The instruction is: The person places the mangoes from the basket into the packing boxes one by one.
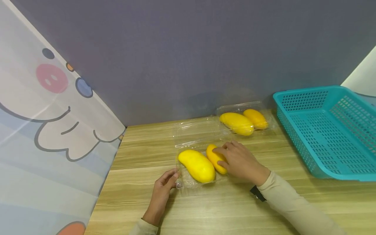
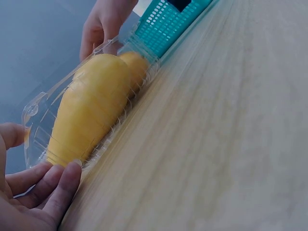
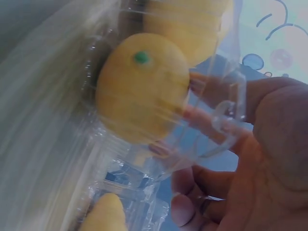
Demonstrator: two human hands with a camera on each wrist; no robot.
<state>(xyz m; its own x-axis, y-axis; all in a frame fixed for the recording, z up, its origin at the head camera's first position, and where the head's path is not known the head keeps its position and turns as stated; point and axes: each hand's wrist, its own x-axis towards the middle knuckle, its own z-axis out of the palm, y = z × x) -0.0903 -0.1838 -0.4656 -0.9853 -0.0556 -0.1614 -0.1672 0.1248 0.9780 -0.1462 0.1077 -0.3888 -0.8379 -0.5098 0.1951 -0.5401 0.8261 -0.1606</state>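
A clear plastic clamshell box (image 1: 188,185) lies with its lid folded back toward the wall. Inside rest a larger yellow mango (image 1: 197,165) and a smaller, more orange mango (image 1: 216,159). At the box's near left corner, my left hand (image 1: 163,186) pinches the edge between thumb and fingers. My right hand (image 1: 239,160) reaches in from the right and grips the smaller mango, thumb on the near side and fingertips on the far side. In the right wrist view this mango (image 3: 144,91) shows a green spot at its end, seen through the clear wall.
Behind, against the grey wall, sits another clear box (image 1: 235,107) with two mangoes (image 1: 237,123). A turquoise perforated basket (image 1: 311,163) stands at the right of the wooden table (image 1: 141,150). A cartoon-printed curtain (image 1: 58,130) borders the left side.
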